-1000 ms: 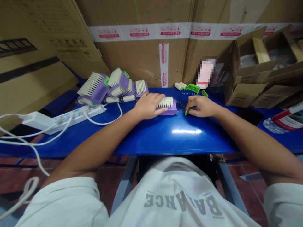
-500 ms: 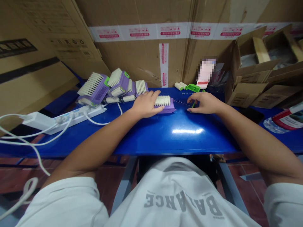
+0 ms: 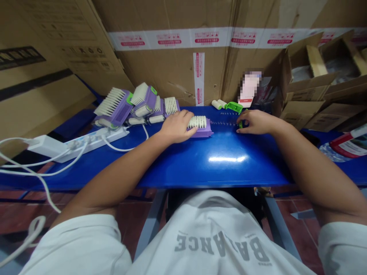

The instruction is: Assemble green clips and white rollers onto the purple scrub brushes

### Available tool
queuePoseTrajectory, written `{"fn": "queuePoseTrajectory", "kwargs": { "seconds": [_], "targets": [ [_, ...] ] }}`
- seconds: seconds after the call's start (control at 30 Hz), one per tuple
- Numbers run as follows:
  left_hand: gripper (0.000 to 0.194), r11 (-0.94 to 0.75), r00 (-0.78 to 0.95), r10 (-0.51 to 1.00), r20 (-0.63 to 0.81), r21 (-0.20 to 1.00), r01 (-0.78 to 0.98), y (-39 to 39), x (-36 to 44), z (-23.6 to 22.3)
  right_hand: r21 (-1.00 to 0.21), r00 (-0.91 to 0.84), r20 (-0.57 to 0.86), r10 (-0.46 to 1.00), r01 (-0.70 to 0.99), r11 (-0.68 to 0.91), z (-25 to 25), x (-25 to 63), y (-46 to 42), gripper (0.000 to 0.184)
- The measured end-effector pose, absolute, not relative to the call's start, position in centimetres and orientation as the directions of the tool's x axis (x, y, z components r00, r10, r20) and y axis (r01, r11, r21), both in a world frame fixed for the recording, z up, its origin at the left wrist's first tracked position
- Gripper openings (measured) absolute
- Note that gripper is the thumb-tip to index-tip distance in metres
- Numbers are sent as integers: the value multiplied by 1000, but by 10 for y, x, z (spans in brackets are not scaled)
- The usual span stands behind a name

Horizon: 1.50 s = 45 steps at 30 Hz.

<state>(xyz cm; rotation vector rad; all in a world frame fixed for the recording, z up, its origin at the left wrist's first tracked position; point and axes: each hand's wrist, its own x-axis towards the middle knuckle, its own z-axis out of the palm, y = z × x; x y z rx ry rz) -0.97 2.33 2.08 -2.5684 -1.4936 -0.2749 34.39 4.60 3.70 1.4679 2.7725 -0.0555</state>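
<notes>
My left hand point(image 3: 177, 126) grips a purple brush block point(image 3: 200, 131) with white bristles on top, fingers resting against its left end. A thin metal coil spring point(image 3: 224, 123) runs in a straight row from the block's right end towards my right hand point(image 3: 256, 122). The fingers of that hand pinch a small green plastic piece point(image 3: 241, 124), mostly hidden by them. Just beyond lie a larger green plastic part point(image 3: 234, 107) and two white rollers point(image 3: 218, 104). Several finished-looking purple brushes point(image 3: 123, 107) are heaped to the left.
The blue table point(image 3: 183, 168) carries a white power strip point(image 3: 94, 139) with white cables trailing over its left edge. Cardboard cartons point(image 3: 172, 68) stand behind it, open boxes point(image 3: 309, 72) at right, and a red-and-white package point(image 3: 348, 147) lies at the far right.
My right hand has moved right and away from the brush block, carrying the small green piece, and the spring now shows longer. My left hand and the block have barely moved.
</notes>
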Motion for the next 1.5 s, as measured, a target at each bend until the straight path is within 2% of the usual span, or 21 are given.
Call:
{"fn": "queuePoseTrajectory", "kwargs": {
  "seconds": [0.1, 0.2, 0.3, 0.37, 0.57, 0.73, 0.87, 1.13, 1.33, 1.5],
  "targets": [
    [61, -499, 491, 836, 243, -34, 866, 23, -9, 20, -58, -555, -28, 831, 831, 553, 41, 349, 46, 48],
    [80, -507, 499, 833, 238, -33, 862, 21, -7, 20, -69, -489, -3, 872, 870, 488, 45, 350, 44, 54],
    [96, -503, 498, 841, 210, -33, 864, 19, -5, 20, -54, -386, 47, 921, 920, 388, 48, 348, 42, 50],
    [101, -495, 493, 848, 195, -38, 868, 19, -5, 20, -42, -340, 54, 939, 939, 343, 48, 347, 43, 45],
    [93, -478, 476, 861, 181, -35, 878, 20, -7, 22, -25, -286, 12, 958, 958, 287, 42, 346, 51, 40],
    [91, -465, 456, 873, 174, 8, 885, 22, -8, 20, -151, -210, 25, 977, 966, 211, 43, 343, 48, 38],
    [90, -469, 457, 872, 175, 28, 883, 24, -9, 17, -236, -194, -43, 980, 955, 178, 45, 337, 44, 38],
    [90, -472, 463, 871, 164, 20, 881, 26, -9, 17, -269, -184, -109, 977, 952, 150, 42, 345, 49, 30],
    [86, -470, 463, 871, 163, 9, 882, 25, -9, 18, -389, -189, -173, 967, 915, 109, 42, 353, 50, 40],
    [86, -463, 456, 876, 158, 11, 886, 25, -9, 19, -464, -277, -248, 928, 875, 138, 47, 365, 48, 64]
  ]
}}
